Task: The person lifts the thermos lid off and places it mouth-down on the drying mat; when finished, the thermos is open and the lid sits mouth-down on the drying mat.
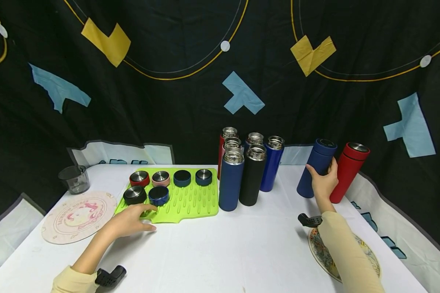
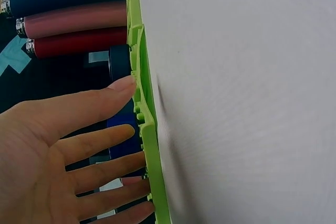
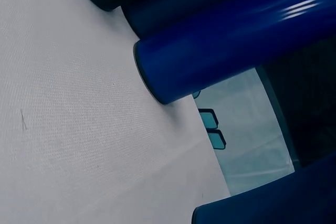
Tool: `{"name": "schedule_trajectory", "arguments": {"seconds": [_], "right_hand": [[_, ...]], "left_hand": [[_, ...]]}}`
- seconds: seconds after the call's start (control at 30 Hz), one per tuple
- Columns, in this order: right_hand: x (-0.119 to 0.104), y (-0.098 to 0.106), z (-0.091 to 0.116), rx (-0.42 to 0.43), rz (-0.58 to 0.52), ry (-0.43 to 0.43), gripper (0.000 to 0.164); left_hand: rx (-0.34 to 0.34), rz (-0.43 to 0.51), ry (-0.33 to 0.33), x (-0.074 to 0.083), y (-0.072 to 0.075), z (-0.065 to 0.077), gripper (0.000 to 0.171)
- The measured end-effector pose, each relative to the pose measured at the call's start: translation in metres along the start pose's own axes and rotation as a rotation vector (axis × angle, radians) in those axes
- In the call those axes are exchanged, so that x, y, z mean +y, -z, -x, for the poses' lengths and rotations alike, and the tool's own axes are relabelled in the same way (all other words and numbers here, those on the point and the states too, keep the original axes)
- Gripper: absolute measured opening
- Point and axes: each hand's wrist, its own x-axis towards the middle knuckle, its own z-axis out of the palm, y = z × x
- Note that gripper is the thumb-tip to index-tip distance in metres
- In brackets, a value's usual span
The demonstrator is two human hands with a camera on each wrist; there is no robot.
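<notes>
My right hand (image 1: 324,183) grips a matte dark blue thermos bottle (image 1: 317,158) with its lid on, thumb on its left side and fingers on its right. Part of that bottle shows at the lower right of the right wrist view, where the hand is out of sight. Beside it stands a red thermos (image 1: 352,169), also lidded. My left hand (image 1: 128,221) is spread with relaxed fingers at the front left of a green mat (image 1: 194,207); its fingertips (image 2: 126,83) are right at the mat's edge. Several bottle lids sit on the mat, the glossy blue lid (image 1: 159,196) nearest this hand.
Lidless bottles stand grouped at the mat's right, among them a blue bottle (image 1: 231,185), a black bottle (image 1: 253,179) and a glossy blue bottle (image 1: 273,167). A pink round placemat (image 1: 55,221) and a dark clear cup (image 1: 75,181) lie left. A patterned plate (image 1: 320,254) is under the right forearm.
</notes>
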Motion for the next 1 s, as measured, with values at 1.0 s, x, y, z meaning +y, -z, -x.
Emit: {"name": "schedule_trajectory", "arguments": {"seconds": [1.0], "right_hand": [[-0.056, 0.024, 0.050, -0.240, 0.024, 0.094, 0.085]], "left_hand": [[0.312, -0.005, -0.220, 0.063, 0.019, -0.007, 0.047]]}}
